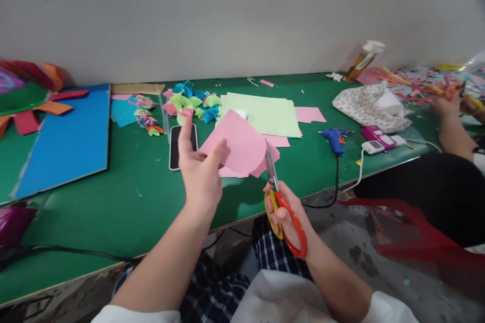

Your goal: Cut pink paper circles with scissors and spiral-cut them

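Observation:
My left hand (202,171) pinches a sheet of pink paper (240,144) between thumb and fingers, with the index finger raised. The sheet has a pointed top and a rounded lower right edge. In my right hand (286,212) are scissors (272,176) with one red and one yellow handle. Their blades point up and touch or nearly touch the paper's right edge. Another piece of pink paper (267,161) shows below and behind the sheet. Light green sheets (265,111) lie on the table behind it. A phone (175,149) rests left of the paper, partly hidden by my hand.
Folded paper flowers (185,98) lie behind the phone. A blue board (76,136) lies at the left. On the right are a blue glue gun (335,140) with its cord, a patterned cloth (364,106), and a purple device (381,136). A co-worker's hand (447,106) is among paper strips.

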